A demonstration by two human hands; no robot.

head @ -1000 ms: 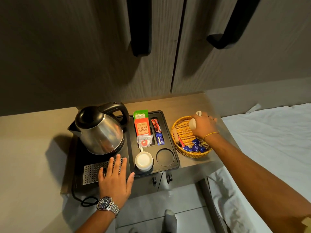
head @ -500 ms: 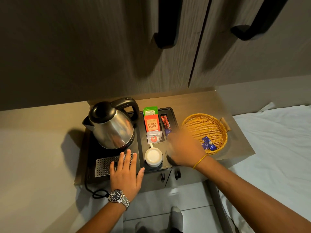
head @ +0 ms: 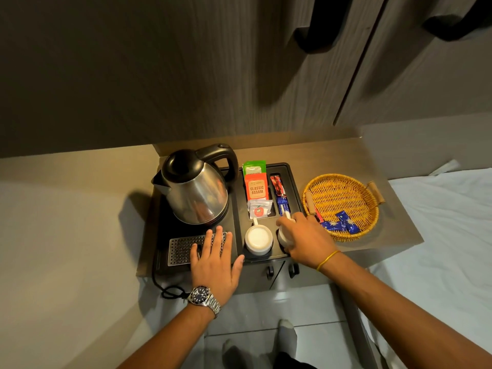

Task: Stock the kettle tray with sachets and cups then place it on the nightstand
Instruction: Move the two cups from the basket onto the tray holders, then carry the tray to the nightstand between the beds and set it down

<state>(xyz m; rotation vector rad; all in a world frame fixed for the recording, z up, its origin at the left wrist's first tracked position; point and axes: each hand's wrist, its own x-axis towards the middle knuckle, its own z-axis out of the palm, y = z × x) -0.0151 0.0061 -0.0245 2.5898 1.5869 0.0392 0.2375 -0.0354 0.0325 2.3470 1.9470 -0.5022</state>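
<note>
The left hand (head: 214,258) is lying flat with fingers spread on the grille (head: 183,249) at the front of the tray (head: 237,209) — the tray is sitting on the nightstand (head: 332,153) with the kettle (head: 194,187) on its left half. Right of the kettle, sachets (head: 256,186) are filling the rear slots, and one cup (head: 258,239) is standing in the front left recess. The right hand (head: 306,239) is gripping a second cup (head: 284,237) at the right recess — beside it, the basket (head: 343,193) is holding blue packets (head: 340,225).
</note>
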